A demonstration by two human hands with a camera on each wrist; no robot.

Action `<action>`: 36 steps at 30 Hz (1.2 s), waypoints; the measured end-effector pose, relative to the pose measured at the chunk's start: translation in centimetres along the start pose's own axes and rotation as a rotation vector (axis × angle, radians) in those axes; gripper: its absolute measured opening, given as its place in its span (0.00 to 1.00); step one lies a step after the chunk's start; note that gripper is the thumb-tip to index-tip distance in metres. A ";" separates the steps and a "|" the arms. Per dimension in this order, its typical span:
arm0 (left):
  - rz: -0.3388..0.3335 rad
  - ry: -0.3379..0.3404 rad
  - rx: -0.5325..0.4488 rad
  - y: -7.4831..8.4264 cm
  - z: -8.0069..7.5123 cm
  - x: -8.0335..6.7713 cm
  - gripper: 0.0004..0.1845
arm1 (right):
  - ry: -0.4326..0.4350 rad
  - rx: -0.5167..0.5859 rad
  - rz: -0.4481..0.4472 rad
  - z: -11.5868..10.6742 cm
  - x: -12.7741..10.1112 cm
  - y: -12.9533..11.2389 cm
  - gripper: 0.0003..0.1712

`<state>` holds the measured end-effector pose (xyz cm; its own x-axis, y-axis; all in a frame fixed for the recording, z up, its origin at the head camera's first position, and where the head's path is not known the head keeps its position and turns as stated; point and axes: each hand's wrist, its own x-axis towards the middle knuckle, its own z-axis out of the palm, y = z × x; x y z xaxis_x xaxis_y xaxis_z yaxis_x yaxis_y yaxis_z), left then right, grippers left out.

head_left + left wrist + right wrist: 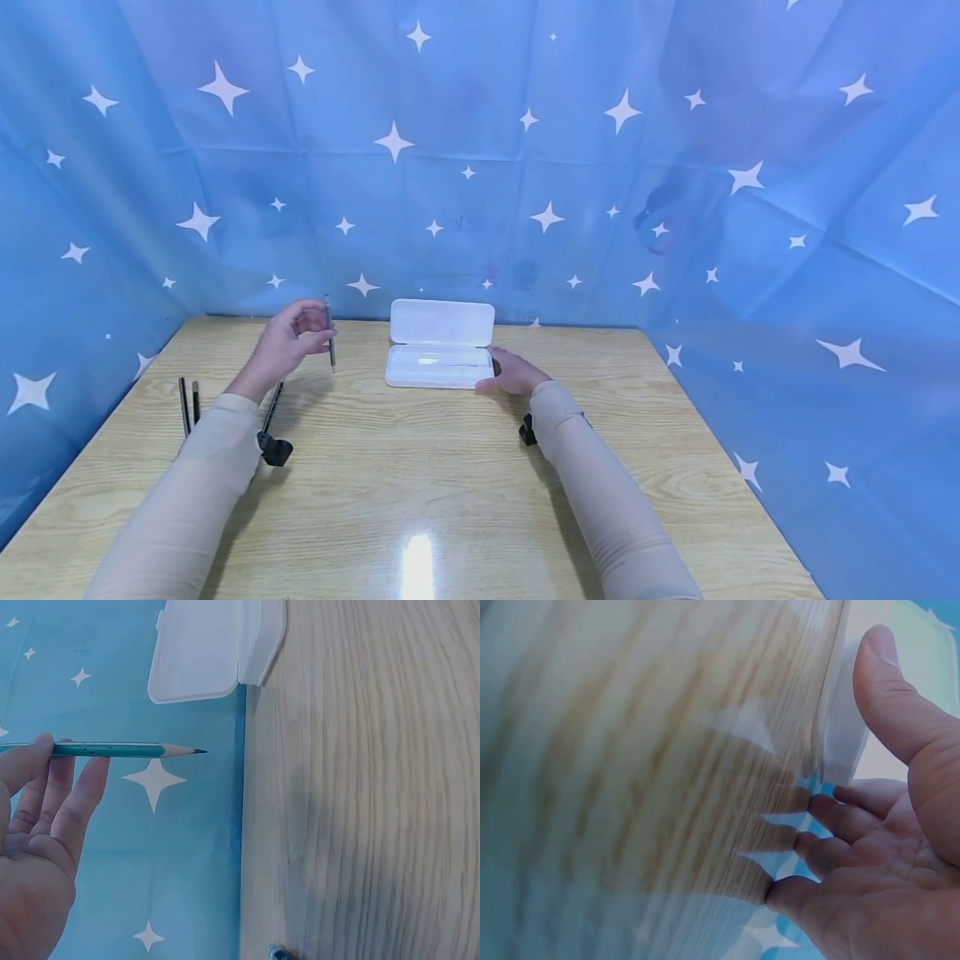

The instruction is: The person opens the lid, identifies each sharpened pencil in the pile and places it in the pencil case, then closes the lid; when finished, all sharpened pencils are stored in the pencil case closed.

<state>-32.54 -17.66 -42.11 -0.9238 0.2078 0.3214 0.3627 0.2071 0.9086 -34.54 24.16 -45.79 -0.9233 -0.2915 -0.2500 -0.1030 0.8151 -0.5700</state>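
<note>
My left hand (288, 340) holds a green pencil (112, 750) above the back left of the table, pinched between thumb and fingertips. Its sharpened tip points down in the head view. A white pencil case (431, 377) lies to the right of it, with its lid (442, 322) raised at the back. At the case's right end is my right hand (513, 372), thumb by the front corner. In the right wrist view that thumb (889, 690) extends over the case's side, and the other fingers are loosely bent with their tips at the tabletop.
Several dark pencils lie at the left: two side by side (184, 407) and one (275, 402) partly behind my left wrist. The wooden table (405, 467) meets a blue star-patterned curtain (480, 208) at the back and sides. Black wrist cameras (276, 450) sit on both sleeves.
</note>
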 end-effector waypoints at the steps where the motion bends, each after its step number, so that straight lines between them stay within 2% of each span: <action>1: -0.001 -0.002 -0.001 0.0 0.1 0.1 0.23 | 0.000 0.001 0.001 0.0 0.0 0.0 0.55; 24: 0.006 0.008 -0.023 0.1 3.1 1.8 0.22 | -0.009 -0.002 -0.015 -0.1 0.4 0.5 0.55; 36: -0.015 0.006 -0.062 0.2 4.2 2.6 0.23 | -0.008 -0.032 -0.001 0.0 0.6 0.6 0.56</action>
<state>-34.40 -13.05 -42.22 -0.9299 0.1993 0.3093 0.3408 0.1502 0.9280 -35.11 24.44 -46.29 -0.9201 -0.2967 -0.2558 -0.1163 0.8303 -0.5451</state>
